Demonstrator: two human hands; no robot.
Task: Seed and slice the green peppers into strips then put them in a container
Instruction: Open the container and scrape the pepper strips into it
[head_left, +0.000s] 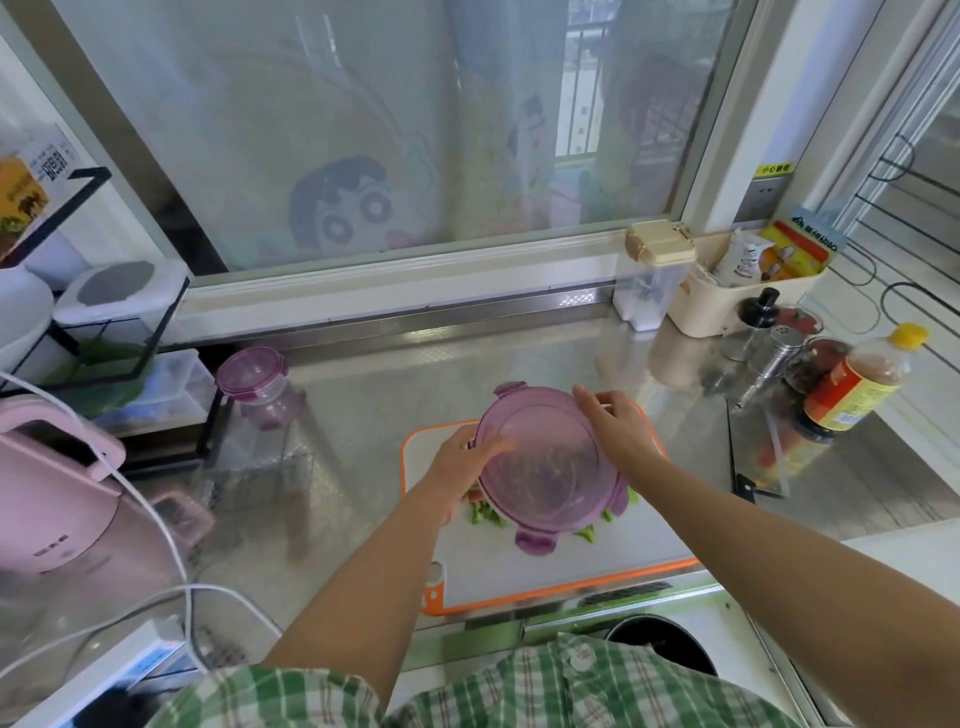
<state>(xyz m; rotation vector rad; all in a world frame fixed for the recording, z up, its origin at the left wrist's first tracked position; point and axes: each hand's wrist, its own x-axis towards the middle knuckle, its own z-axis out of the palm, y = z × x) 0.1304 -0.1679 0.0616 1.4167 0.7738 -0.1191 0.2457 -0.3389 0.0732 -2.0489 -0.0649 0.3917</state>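
Note:
A round container with a translucent purple clip lid (548, 462) is held over the white, orange-rimmed cutting board (613, 561). My left hand (462, 454) grips its left edge and my right hand (615, 423) grips its far right edge. Green pepper strips (485, 514) lie on the board under and around the container, mostly hidden by it. More green bits (587, 535) show near the front clip. What is inside the container I cannot make out through the lid.
A smaller purple-lidded jar (254, 384) stands on the steel counter to the left. A cleaver (758, 452) lies right of the board, beside sauce bottles (852, 384) and shakers. A pink appliance (57, 483) with white cables sits at the left. A black rack (104, 332) holds boxes.

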